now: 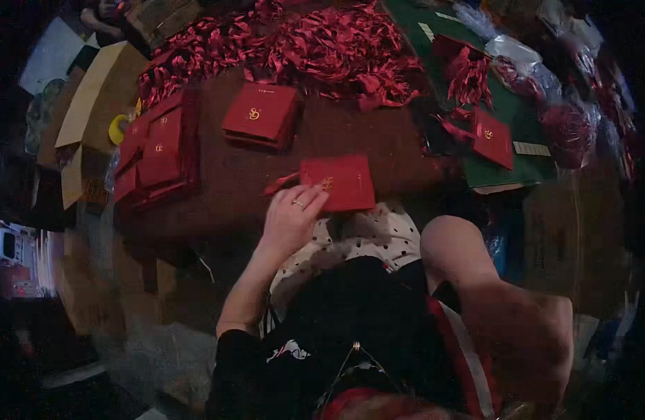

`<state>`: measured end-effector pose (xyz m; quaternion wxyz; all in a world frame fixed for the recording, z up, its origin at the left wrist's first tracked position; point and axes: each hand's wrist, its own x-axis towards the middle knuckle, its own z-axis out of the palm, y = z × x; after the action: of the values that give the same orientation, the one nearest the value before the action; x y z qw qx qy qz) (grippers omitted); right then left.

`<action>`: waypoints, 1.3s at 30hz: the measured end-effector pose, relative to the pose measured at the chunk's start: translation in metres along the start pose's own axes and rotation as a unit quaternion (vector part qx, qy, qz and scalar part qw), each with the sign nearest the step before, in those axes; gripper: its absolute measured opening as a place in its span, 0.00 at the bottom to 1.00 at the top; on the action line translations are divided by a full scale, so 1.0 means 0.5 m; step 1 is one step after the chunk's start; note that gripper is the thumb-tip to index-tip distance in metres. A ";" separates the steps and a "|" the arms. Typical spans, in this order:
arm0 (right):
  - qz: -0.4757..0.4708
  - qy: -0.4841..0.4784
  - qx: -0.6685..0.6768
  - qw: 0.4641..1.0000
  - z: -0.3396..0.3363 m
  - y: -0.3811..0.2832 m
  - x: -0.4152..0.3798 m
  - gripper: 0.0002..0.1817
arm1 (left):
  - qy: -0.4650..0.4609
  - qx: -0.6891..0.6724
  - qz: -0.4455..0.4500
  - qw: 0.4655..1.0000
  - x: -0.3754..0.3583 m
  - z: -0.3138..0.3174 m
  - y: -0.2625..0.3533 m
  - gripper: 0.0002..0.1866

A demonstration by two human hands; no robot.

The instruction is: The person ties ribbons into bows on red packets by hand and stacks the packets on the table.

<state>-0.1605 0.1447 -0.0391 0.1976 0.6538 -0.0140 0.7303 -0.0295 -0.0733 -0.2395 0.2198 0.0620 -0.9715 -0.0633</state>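
Observation:
A flat red gift bag [352, 175] with a gold logo lies at the near edge of the brown work surface, above my lap. A short red ribbon sticks out from its left side. My left hand [294, 213], with a ring on one finger, bends its fingers over the lower left part of this bag. The thumb is hidden. My right hand does not show. Just beyond the left hand sits a stack of similar red bags [261, 115]. Further left are more stacked red bags [158, 150].
A heap of red ribbons [329, 52] covers the back. On a green board [522, 164] at right lie a ribboned red bag [492, 138] and a ribbon bunch [469, 77]. Plastic-wrapped bundles [571, 133] stand beyond. An open cardboard box [98, 98] is at left. Another person's arm [105, 26] shows at upper left.

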 end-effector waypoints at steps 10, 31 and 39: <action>0.043 -0.029 -0.008 0.999 -0.014 0.038 -0.004 0.12 | -0.025 -0.229 -0.126 0.965 0.192 -0.078 -0.108 0.18; 0.553 -0.302 -0.618 0.470 -0.463 0.501 -0.450 0.12 | 0.023 -0.039 -0.418 0.907 0.018 0.100 -0.039 0.42; 0.743 -0.064 -0.257 0.615 -0.412 0.337 -0.497 0.13 | 0.061 -0.055 -0.414 0.906 0.026 0.096 -0.033 0.40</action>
<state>-0.3910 -0.0203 -0.2675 -0.2536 0.3880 -0.6945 0.5504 -0.0603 -0.0869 -0.2793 0.2356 0.4507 -0.8380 -0.1978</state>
